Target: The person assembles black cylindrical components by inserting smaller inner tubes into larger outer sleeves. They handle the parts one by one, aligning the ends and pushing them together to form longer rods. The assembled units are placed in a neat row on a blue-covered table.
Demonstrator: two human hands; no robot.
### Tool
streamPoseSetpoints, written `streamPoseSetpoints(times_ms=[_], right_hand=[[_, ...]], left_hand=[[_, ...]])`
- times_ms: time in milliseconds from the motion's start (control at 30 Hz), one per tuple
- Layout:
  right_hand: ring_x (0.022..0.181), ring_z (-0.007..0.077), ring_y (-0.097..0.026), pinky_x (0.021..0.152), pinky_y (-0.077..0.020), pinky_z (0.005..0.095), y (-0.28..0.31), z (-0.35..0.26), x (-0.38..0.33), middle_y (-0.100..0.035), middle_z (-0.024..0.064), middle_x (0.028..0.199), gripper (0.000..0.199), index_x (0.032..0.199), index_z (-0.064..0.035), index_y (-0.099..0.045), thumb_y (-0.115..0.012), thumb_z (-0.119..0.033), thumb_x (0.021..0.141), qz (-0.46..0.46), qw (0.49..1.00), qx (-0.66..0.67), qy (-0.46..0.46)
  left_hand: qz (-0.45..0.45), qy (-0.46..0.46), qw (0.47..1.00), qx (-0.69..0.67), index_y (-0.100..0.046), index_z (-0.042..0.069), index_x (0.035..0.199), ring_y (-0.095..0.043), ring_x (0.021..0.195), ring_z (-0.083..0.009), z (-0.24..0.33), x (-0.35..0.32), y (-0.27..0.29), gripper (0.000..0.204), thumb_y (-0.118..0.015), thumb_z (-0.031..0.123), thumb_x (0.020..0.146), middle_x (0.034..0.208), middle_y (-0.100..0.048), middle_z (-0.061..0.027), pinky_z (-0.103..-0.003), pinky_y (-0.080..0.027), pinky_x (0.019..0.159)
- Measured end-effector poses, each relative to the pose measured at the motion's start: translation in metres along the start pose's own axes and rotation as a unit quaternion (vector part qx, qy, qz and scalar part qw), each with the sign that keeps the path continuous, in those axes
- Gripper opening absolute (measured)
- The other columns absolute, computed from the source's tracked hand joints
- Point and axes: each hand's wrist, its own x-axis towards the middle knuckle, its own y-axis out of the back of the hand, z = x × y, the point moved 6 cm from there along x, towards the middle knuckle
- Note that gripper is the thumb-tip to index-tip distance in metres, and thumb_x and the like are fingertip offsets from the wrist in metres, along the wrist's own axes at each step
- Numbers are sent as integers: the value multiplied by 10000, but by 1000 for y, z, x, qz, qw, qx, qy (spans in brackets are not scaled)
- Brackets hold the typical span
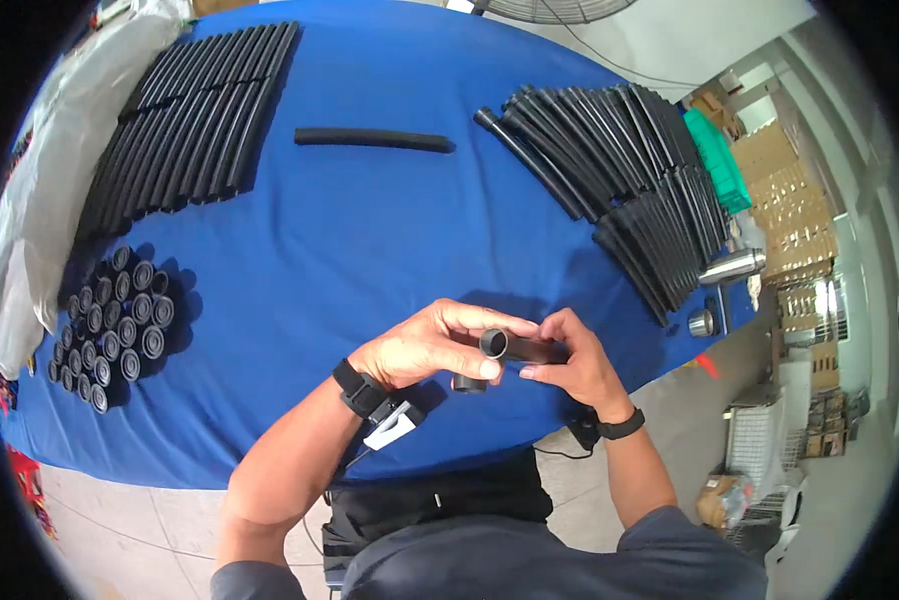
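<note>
Both hands meet above the near edge of the blue-covered table (370,250). My right hand (582,365) is closed around a black tube (532,349), thumb and fingers pinching it from the side. The tube's open round end points left, toward my other hand. My left hand (435,345) is closed, its fingers over the top and its thumb by the tube's open end. Beneath that thumb, a short black cylindrical piece (468,383) shows in part; my left hand seems to hold it, though its upper part is hidden.
Several black foam-like tubes (195,110) lie in a row at the far left, and one lies alone (375,139). Black round caps (115,325) stand grouped at left. Black tubes (620,160) are stacked at right, near a metal cylinder (733,266) and a green crate (718,160).
</note>
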Motion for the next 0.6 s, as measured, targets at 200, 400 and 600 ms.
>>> streamPoseSetpoints(times_ms=[200,400,600], right_hand=[[907,145,-624,832,-503,316,-6,17,3,-675,45,987,416,1144,-25,-611,-855,-133,826,-68,984,143,-75],[912,116,-601,830,-491,298,-10,-12,6,-676,15,1011,421,1259,-11,-643,-794,-171,900,-18,1000,18,-8],[917,175,-634,805,-505,328,-5,-8,3,-668,48,1004,410,1201,-8,-656,-818,-174,863,-126,984,99,-77]], left_hand=[[-8,-13,1000,-18,-651,55,1370,-707,818,-143,-6,-1,10,542,-821,114,859,903,-746,-65,-291,-539,767],[-3,-19,1000,-20,-654,41,1359,-717,838,-164,-4,-2,10,532,-816,103,856,966,-747,-83,-328,-559,818],[-10,-14,1000,-18,-648,38,1367,-712,833,-165,-4,0,8,544,-817,98,853,971,-746,-79,-327,-559,820]])
